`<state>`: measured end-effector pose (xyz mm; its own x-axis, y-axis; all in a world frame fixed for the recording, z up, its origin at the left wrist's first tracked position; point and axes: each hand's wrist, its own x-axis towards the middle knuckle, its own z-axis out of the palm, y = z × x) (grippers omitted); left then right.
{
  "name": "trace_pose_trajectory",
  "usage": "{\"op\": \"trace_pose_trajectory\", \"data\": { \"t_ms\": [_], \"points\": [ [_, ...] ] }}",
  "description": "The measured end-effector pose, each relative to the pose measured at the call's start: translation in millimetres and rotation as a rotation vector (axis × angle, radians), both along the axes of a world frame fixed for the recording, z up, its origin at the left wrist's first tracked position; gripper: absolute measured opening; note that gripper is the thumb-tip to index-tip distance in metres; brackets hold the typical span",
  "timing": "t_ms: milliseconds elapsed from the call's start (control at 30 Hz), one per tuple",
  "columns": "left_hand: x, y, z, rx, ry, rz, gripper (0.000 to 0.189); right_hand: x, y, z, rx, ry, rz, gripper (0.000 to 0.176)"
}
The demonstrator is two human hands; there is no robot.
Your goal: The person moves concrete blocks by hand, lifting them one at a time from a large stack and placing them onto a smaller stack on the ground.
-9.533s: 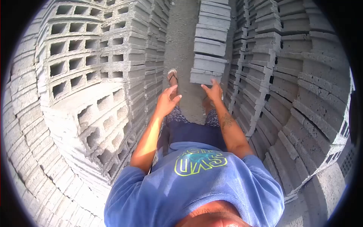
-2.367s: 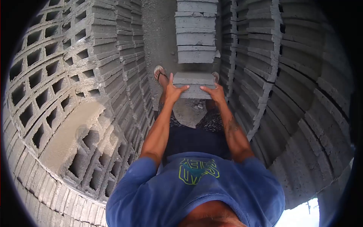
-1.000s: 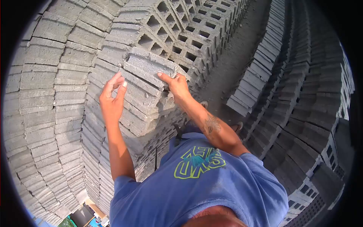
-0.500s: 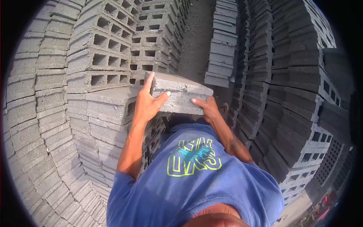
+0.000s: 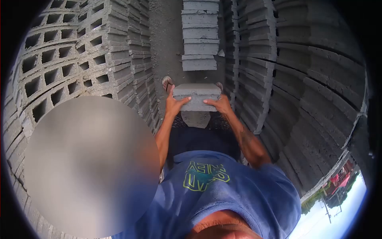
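Note:
A grey concrete block [image 5: 197, 101] is held level in front of my thighs, between both hands. My left hand [image 5: 175, 102] grips its left end, with the thumb along the near face. On the opposite end, my right hand [image 5: 220, 103] is closed the same way, its thumb pointing inward. The fingers beneath and behind the block are hidden. Beyond it, a row of stacked concrete blocks [image 5: 200, 47] runs away from me along the ground, apart from the held one.
Tall walls of hollow blocks rise on the left [image 5: 119, 51] and right [image 5: 310, 91]. Gravelly ground [image 5: 165, 44] runs between them. My sandalled foot [image 5: 167, 83] shows beside the held block. A large round blur [image 5: 91, 167] hides the lower left.
I have turned away from the left stacks, and the block now faces the row in the aisle. Both hands keep their hold; the block looks more level and further from my chest.

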<state>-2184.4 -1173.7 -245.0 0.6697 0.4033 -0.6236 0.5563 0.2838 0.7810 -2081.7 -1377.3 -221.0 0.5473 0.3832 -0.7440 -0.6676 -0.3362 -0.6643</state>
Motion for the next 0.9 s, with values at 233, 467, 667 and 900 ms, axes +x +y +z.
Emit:
{"op": "trace_pose_trajectory", "data": {
  "t_ms": [233,467,667,900],
  "points": [
    [32.2,-11.6,-124.7,-0.047,0.154,0.002,0.109,38.3,-7.2,-138.4,-0.178,0.12,0.056,0.049],
    [61.9,14.4,-186.1,-0.128,0.203,-0.145,0.133,50.6,1.6,-242.5,-0.258,0.121,-0.047,0.077],
    [-25.6,7.6,-104.2,0.519,0.314,-0.532,0.097,49.6,-23.3,-172.1,-0.63,-0.272,0.397,0.1],
    [-81.9,-6.4,218.0,0.253,0.198,-0.335,0.056,0.1,48.0,29.2,-0.115,-0.148,0.492,0.066]
  ]
}}
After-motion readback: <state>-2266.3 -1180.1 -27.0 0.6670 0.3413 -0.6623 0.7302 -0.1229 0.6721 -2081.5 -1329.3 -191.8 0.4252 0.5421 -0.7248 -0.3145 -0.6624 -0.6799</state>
